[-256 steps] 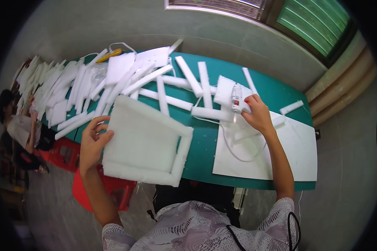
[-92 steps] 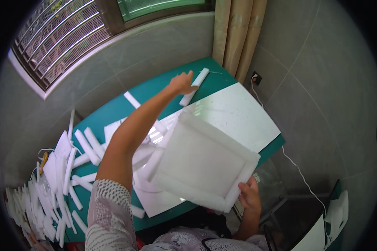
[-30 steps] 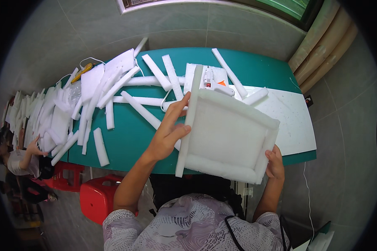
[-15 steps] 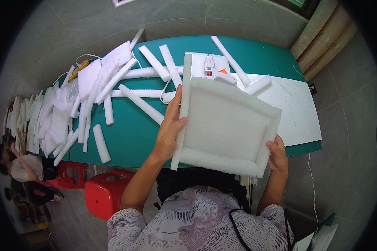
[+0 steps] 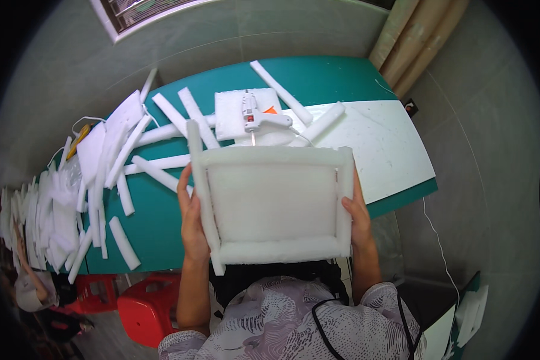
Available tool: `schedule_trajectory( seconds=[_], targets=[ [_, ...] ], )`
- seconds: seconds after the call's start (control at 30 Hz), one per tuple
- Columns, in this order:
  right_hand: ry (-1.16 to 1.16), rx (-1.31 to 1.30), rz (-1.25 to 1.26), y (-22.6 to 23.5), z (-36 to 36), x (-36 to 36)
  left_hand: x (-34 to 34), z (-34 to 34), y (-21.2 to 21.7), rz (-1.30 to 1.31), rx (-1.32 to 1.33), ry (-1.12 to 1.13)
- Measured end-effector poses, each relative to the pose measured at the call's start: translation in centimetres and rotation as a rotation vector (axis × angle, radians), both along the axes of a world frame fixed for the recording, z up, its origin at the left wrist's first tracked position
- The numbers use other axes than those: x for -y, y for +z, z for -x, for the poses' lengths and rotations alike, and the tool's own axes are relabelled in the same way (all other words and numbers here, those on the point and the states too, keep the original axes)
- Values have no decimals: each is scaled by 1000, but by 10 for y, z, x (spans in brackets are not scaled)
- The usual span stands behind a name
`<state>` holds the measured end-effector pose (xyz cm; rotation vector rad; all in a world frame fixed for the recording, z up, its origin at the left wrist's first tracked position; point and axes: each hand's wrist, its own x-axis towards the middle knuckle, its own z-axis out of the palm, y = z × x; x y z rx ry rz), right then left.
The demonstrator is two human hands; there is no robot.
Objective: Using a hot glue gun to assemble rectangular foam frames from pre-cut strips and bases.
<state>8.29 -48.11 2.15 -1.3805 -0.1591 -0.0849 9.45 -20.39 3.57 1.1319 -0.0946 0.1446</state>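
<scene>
White foam tray (image 5: 274,204) is held up over the near edge of the green table (image 5: 162,210), gripped on its sides by the left hand (image 5: 193,222) and right hand (image 5: 357,216); a glue gun (image 5: 253,115) is seen behind it

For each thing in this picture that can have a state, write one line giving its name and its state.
Foam frame: held up by both sides.
Left hand: gripping the frame's left strip.
Right hand: gripping its right strip.
Glue gun: lying on a foam pad, not held.
Foam strips: loose on the table.
</scene>
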Motion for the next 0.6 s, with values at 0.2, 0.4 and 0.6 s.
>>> schedule_trajectory(
  seconds=[0.2, 0.4, 0.6],
  targets=[
    [35, 23, -10, -5, 4, -12, -5, 0, -11, -51, 100, -35],
    [12, -146, -222, -9, 15, -18, -8, 2, -16, -62, 160, -70],
    [17, -79, -212, 9, 13, -33, -11, 8, -10, -105, 134, -16]
  ],
)
